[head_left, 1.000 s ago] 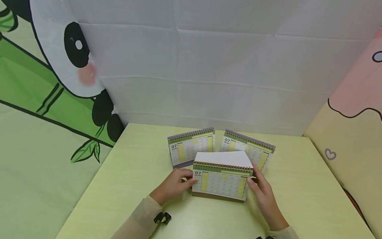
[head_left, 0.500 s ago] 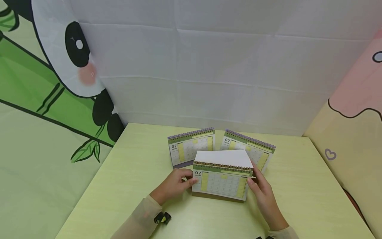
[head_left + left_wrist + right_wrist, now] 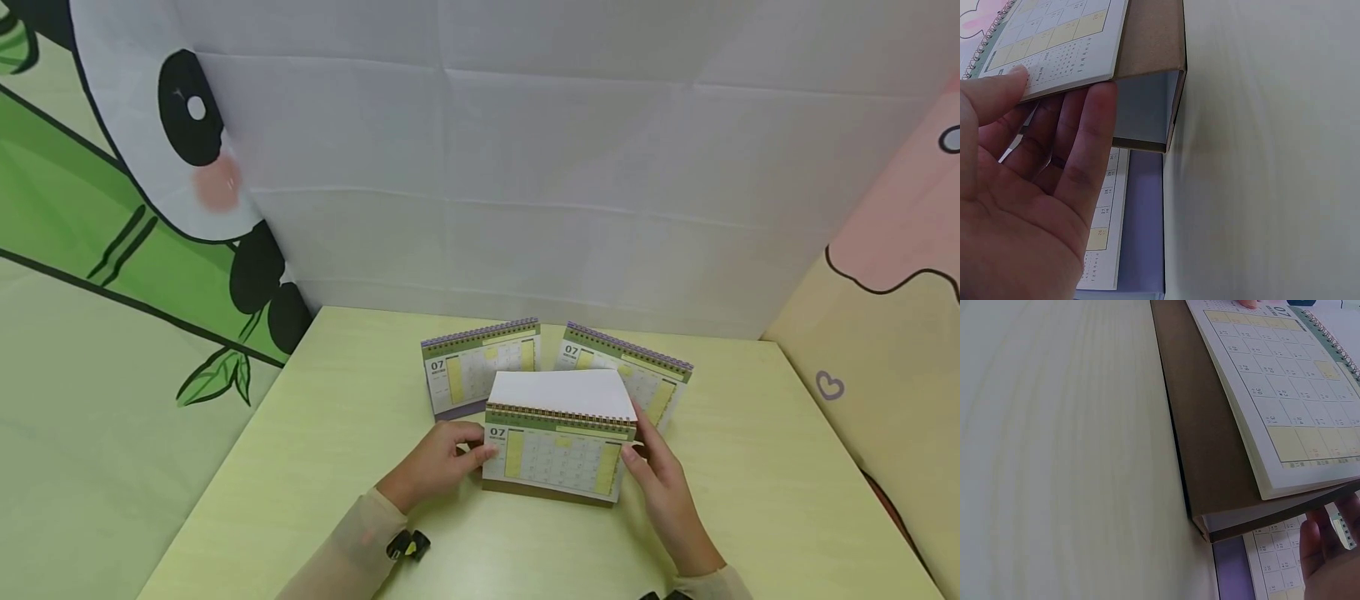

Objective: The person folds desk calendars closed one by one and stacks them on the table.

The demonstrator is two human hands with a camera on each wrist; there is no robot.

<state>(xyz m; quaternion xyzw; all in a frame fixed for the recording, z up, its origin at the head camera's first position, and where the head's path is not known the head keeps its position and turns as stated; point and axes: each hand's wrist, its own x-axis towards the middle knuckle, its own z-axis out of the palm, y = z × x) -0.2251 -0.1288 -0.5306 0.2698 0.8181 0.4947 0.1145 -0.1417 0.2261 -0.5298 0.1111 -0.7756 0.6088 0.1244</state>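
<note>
A spiral-bound desk calendar (image 3: 558, 458) with a brown stand (image 3: 1194, 412) is in front of me, its "07" page facing me. Behind its gold-coloured coil a blank white sheet (image 3: 562, 392) slants back and away. My left hand (image 3: 435, 467) pinches the calendar's left edge, thumb on the printed page and fingers behind, as the left wrist view also shows. At the opposite edge, my right hand (image 3: 663, 500) holds the calendar with its thumb at the front and fingers behind. Most of the right hand lies outside the right wrist view.
Two similar calendars with purple coils stand behind, one at the left (image 3: 480, 371) and one at the right (image 3: 622, 367), partly covered by the front one. They rest on a pale yellow table (image 3: 750, 467). A white cloth backdrop (image 3: 525, 183) hangs beyond its far edge.
The white sheet behind the coil has lifted slightly, its far edge now higher in the head view. Both hands keep their hold on the calendar's sides.
</note>
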